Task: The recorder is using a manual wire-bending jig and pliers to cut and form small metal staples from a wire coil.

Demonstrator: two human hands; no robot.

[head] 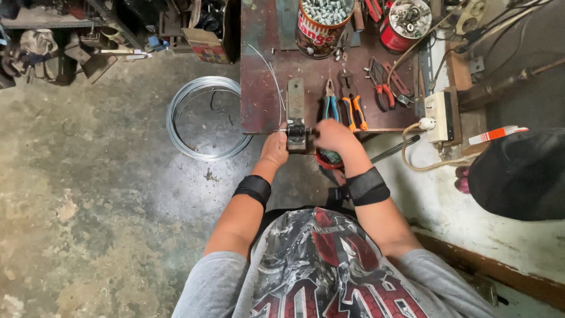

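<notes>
A small metal jig (296, 131) is fixed at the near edge of a dark red workbench (259, 100). My left hand (275, 148) presses against the jig's left side, where a thin wire (274, 79) runs in from across the bench. On the jig's right side, my right hand (333, 135) is closed around a part of it, possibly a lever, which the fingers hide. Both wrists wear black bands.
Blue-handled pliers (331, 105), orange-handled pliers (353, 109) and red-handled cutters (384, 91) lie on the bench. A can of metal pieces (322, 20) and a red tin (402, 23) stand behind. A wire coil (203, 118) lies on the concrete floor. A socket box (440, 116) sits right.
</notes>
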